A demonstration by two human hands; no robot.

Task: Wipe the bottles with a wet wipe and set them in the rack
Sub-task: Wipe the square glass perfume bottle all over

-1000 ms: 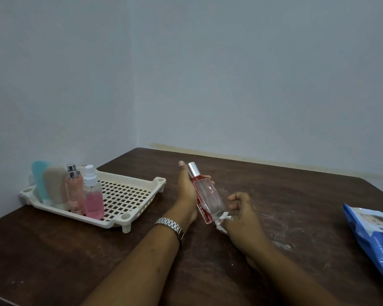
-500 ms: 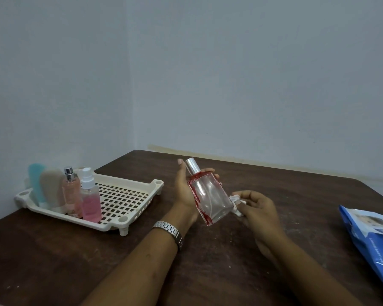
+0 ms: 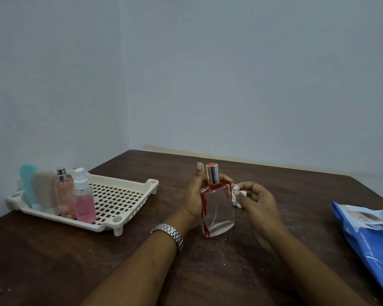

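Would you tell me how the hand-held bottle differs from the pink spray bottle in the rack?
The held bottle is flat and clear with red edges and a silver cap; the pink spray bottle is round, with pink liquid and a white pump. The left hand grips the held bottle; the pink spray bottle stands in the rack. Both are see-through.

Looking like plain room in home. Bare pale grey-blue walls (image 3: pixel 252 74) filling upper half, meeting in corner left of centre. Dark, scuffed wooden table (image 3: pixel 53 261) sitting tight in that corner, taking up lower half. Cream plastic rack (image 3: pixel 117 220) at middle left carrying toiletry bottles (image 3: pixel 84 202), pink sprays among them. Blue wet-wipe pack (image 3: pixel 367 244) lying at right edge. Yellowish stain (image 3: pixel 186 152) running along wall base behind table. Everyday personal-care things pointing to domestic setting.
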